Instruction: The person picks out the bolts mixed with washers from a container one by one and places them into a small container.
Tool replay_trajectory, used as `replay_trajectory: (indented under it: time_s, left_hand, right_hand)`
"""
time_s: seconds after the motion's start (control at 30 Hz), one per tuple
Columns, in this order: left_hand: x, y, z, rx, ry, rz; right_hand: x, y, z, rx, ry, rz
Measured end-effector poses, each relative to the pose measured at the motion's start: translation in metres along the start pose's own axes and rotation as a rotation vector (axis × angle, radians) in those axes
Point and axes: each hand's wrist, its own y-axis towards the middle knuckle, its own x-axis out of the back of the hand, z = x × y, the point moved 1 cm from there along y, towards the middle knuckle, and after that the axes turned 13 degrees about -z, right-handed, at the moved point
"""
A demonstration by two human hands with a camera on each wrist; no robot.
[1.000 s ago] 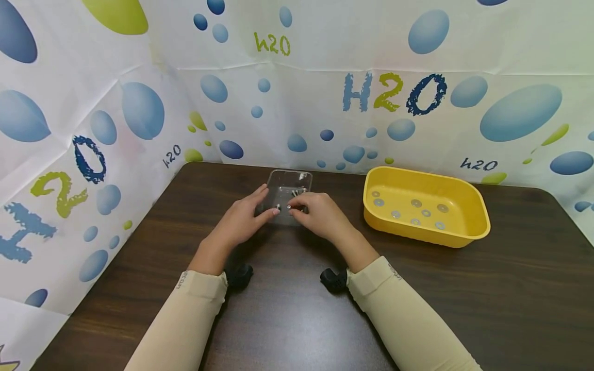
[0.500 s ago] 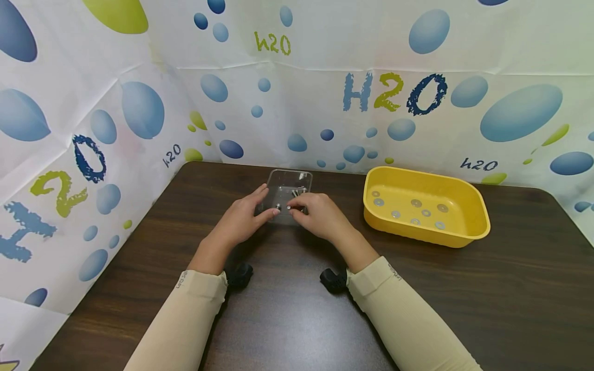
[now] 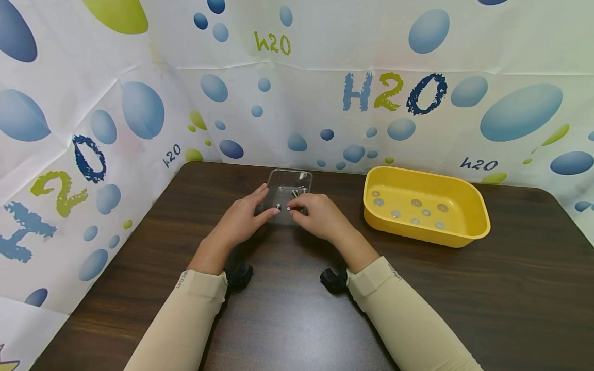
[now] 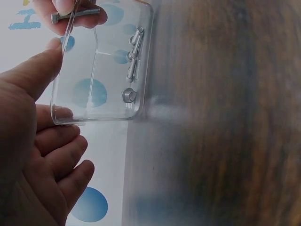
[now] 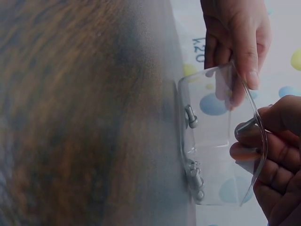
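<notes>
A small clear plastic box (image 3: pixel 274 180) stands toward the back of the table. My left hand (image 3: pixel 242 219) holds it at its near left corner, with thumb at the near rim and fingers along the left side. Between thumb and fingertips my right hand (image 3: pixel 322 216) pinches a silver bolt (image 4: pixel 75 15) over the box's near wall; its threaded shank shows in the left wrist view. Inside the box, several bolts (image 4: pixel 135 52) lie together on the right side. Another bolt (image 4: pixel 128 95) sits apart from them, near my left thumb in the head view.
To the right stands a yellow plastic tub (image 3: pixel 427 237) with several flat metal washers (image 3: pixel 416 203) spread over its floor. Both rest on a dark wooden table (image 3: pixel 287 319). A white printed sheet (image 3: pixel 315 31) hangs behind and along the left side.
</notes>
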Motion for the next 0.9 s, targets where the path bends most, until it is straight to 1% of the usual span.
replay_trajectory:
  time_s: [0.5,0.8,0.9]
  left_hand:
    - [0.0012,-0.0007,0.0002,-0.003,0.001,-0.007]
    - [-0.0023,0.0039,-0.0023,-0.028,-0.001,0.006]
    - [-0.0034,0.0055,-0.0015,-0.026,-0.003,0.007]
  right_hand:
    - [-0.0002,-0.0005,-0.0008,-0.003,0.019,-0.003]
    - [0.0027,-0.0035,-0.0044,-0.012,0.017,-0.017]
    - [0.0043,-0.0045,-0.0051,-0.006,0.014,-0.029]
